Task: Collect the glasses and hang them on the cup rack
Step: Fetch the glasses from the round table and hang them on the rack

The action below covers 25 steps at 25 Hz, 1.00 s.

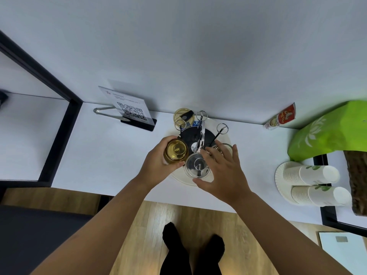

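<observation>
Two glasses sit at the centre of the frame right where you are working: an amber glass [176, 151] gripped in your left hand [158, 158], fingers and thumb curled round its wall, and a clear glass [196, 165] already upside down over a prong of the cup rack [200, 135], just right of the amber one and nearly touching it. Your right hand [222, 171] hovers over the clear glass with fingers spread and straight, holding nothing; whether its fingertips touch the glass or the rack's wires, you cannot tell from this angle. A third glass [225, 147] seems to lie partly hidden behind that hand, and another amber one [182, 116] stands at the rack's far side near the wall. The step in hand looks like hanging the amber glass: it appears inverted, base towards the camera, at the rack's left edge. Your next move probably calls for lining its mouth up over a free looped prong [180, 124] just above it and lowering gently, minding the neighbouring clear glass so the two do not knock.
</observation>
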Each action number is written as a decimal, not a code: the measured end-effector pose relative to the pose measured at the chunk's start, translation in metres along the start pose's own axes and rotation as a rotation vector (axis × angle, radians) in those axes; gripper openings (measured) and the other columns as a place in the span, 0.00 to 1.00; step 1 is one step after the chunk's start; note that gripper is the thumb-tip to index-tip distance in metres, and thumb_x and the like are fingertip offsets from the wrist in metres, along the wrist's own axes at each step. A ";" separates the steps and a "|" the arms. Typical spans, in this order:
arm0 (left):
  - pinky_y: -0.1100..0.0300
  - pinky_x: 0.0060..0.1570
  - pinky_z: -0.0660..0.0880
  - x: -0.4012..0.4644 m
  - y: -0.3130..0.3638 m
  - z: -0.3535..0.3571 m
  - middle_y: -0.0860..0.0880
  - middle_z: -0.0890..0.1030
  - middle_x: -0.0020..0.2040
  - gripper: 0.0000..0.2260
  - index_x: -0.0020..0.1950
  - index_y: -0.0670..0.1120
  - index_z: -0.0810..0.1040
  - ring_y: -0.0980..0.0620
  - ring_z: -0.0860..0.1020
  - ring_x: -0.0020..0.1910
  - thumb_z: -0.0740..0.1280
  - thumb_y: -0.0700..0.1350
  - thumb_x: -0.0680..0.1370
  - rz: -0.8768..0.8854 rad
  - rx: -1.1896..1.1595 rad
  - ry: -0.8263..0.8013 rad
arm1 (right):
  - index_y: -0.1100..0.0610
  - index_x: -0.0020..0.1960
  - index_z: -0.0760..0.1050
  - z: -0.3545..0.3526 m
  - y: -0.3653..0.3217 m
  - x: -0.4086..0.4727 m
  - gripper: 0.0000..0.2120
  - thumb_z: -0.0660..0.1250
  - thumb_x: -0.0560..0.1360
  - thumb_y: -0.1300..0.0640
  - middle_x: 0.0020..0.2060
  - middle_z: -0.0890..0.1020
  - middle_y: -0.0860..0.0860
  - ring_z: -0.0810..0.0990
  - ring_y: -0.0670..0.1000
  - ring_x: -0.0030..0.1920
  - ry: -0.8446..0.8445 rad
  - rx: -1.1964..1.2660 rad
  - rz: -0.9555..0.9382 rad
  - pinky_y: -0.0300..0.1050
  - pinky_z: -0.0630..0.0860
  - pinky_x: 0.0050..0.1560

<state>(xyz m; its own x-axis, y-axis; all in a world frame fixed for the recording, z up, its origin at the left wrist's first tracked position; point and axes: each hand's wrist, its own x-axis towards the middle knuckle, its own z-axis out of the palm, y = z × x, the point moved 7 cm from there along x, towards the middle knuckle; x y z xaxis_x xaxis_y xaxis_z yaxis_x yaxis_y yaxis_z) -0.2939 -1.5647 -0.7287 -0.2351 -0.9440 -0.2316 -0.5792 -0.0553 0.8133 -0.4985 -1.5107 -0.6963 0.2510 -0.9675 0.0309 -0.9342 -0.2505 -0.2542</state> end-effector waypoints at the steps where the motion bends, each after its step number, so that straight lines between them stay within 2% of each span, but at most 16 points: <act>1: 0.75 0.57 0.73 0.001 0.000 0.000 0.73 0.71 0.62 0.37 0.72 0.63 0.66 0.74 0.70 0.64 0.83 0.48 0.70 0.003 0.000 0.003 | 0.54 0.74 0.75 0.000 0.000 0.000 0.39 0.65 0.73 0.30 0.71 0.78 0.53 0.67 0.60 0.79 -0.002 -0.002 -0.001 0.74 0.57 0.77; 5: 0.75 0.57 0.73 0.003 0.000 0.002 0.72 0.72 0.61 0.38 0.72 0.63 0.66 0.76 0.70 0.63 0.83 0.49 0.70 0.001 0.001 -0.010 | 0.53 0.76 0.73 -0.001 -0.001 -0.001 0.39 0.63 0.74 0.29 0.74 0.76 0.53 0.64 0.60 0.81 -0.020 -0.001 -0.007 0.75 0.56 0.77; 8: 0.71 0.59 0.75 0.004 0.000 0.003 0.65 0.74 0.63 0.39 0.74 0.61 0.66 0.72 0.72 0.62 0.83 0.50 0.70 -0.014 -0.011 -0.025 | 0.53 0.77 0.72 -0.001 -0.001 -0.001 0.41 0.62 0.73 0.27 0.76 0.75 0.54 0.62 0.60 0.82 -0.031 -0.010 -0.012 0.75 0.56 0.77; 10: 0.72 0.59 0.74 0.004 0.002 0.002 0.63 0.75 0.64 0.40 0.75 0.60 0.65 0.69 0.73 0.62 0.83 0.50 0.69 -0.012 -0.015 -0.028 | 0.52 0.77 0.72 -0.002 -0.002 -0.002 0.42 0.61 0.73 0.26 0.76 0.74 0.54 0.62 0.60 0.82 -0.027 -0.014 -0.022 0.75 0.55 0.77; 15: 0.67 0.66 0.72 -0.002 0.003 -0.003 0.60 0.73 0.71 0.44 0.79 0.59 0.62 0.61 0.71 0.71 0.83 0.49 0.69 -0.003 -0.021 -0.035 | 0.53 0.77 0.72 -0.003 -0.003 -0.001 0.44 0.59 0.73 0.23 0.76 0.74 0.53 0.62 0.59 0.82 -0.019 -0.031 -0.028 0.75 0.54 0.78; 18: 0.77 0.62 0.65 -0.008 0.003 -0.008 0.61 0.71 0.74 0.44 0.80 0.60 0.61 0.63 0.67 0.73 0.82 0.49 0.71 -0.026 -0.007 -0.045 | 0.53 0.77 0.72 -0.004 -0.002 -0.003 0.46 0.59 0.72 0.22 0.76 0.74 0.53 0.63 0.60 0.81 -0.013 -0.012 -0.038 0.75 0.56 0.77; 20: 0.79 0.61 0.63 -0.015 0.005 -0.008 0.64 0.70 0.73 0.43 0.80 0.61 0.61 0.70 0.66 0.71 0.82 0.49 0.71 -0.035 -0.004 -0.040 | 0.53 0.78 0.71 -0.004 0.000 -0.005 0.47 0.59 0.71 0.22 0.77 0.74 0.53 0.62 0.59 0.82 -0.022 -0.008 -0.040 0.75 0.55 0.78; 23: 0.77 0.63 0.63 -0.025 0.009 -0.006 0.67 0.68 0.72 0.42 0.80 0.60 0.61 0.77 0.63 0.68 0.81 0.48 0.72 -0.044 0.003 -0.011 | 0.52 0.79 0.69 -0.005 0.006 -0.010 0.48 0.60 0.70 0.21 0.78 0.72 0.52 0.60 0.59 0.83 -0.037 0.007 -0.038 0.73 0.54 0.79; 25: 0.69 0.70 0.65 -0.032 0.013 -0.004 0.64 0.66 0.76 0.42 0.81 0.59 0.60 0.73 0.62 0.73 0.80 0.48 0.74 -0.036 0.010 0.033 | 0.51 0.80 0.67 -0.007 0.011 -0.013 0.48 0.61 0.70 0.22 0.79 0.70 0.53 0.58 0.58 0.83 -0.049 0.034 -0.029 0.73 0.54 0.79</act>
<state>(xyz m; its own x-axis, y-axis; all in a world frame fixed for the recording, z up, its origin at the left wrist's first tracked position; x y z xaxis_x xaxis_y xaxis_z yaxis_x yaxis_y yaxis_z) -0.2905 -1.5365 -0.7088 -0.1879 -0.9517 -0.2430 -0.5946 -0.0867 0.7993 -0.5137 -1.5006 -0.6924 0.2910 -0.9567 -0.0082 -0.9174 -0.2766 -0.2863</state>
